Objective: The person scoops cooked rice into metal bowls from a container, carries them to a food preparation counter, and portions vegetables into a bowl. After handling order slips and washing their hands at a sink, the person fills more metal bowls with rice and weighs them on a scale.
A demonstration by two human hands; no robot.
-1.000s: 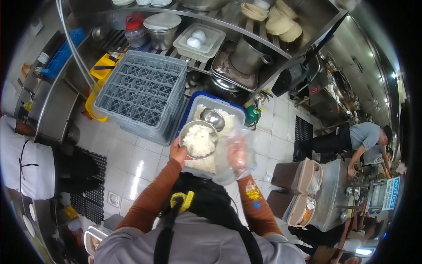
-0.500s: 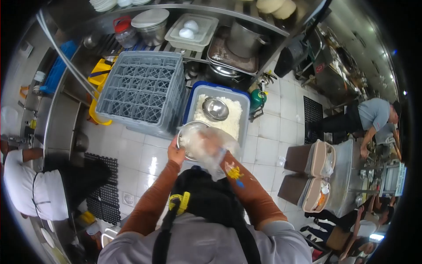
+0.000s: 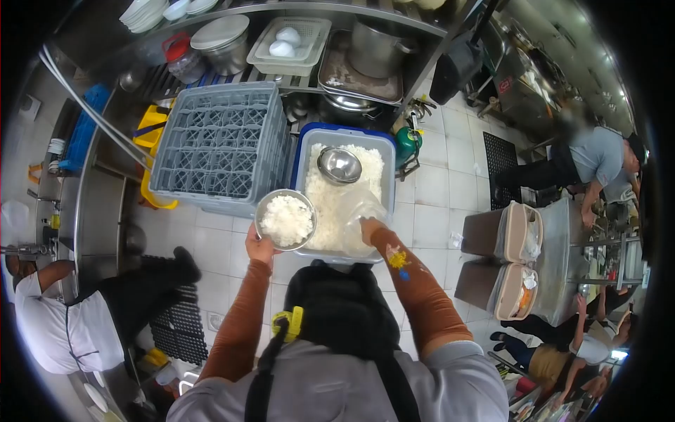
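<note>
A metal bowl [image 3: 260, 224] heaped with white rice [image 3: 287, 219] is gripped at its lower left rim by my left hand [image 3: 259, 245]. It hangs over the left edge of a grey tub [image 3: 389, 163] of rice. An empty-looking metal bowl [image 3: 339, 165] lies on the rice in the tub's far part. My right hand [image 3: 369, 229] is at the tub's near right side, inside a clear plastic bag [image 3: 362, 208] that spreads over the rice. The plastic blurs its fingers, so their pose and anything in them cannot be made out.
Stacked grey glass racks [image 3: 214, 144] stand left of the tub. Beyond are shelves with pots, a tray [image 3: 362, 67] and a lidded pot [image 3: 220, 43]. A green cylinder [image 3: 407, 146] and brown bins [image 3: 485, 232] are at right. People work on both sides.
My left hand has moved the rice bowl leftward. My right hand went from the tub's right side over the bowl, then back right to the tub's rice.
</note>
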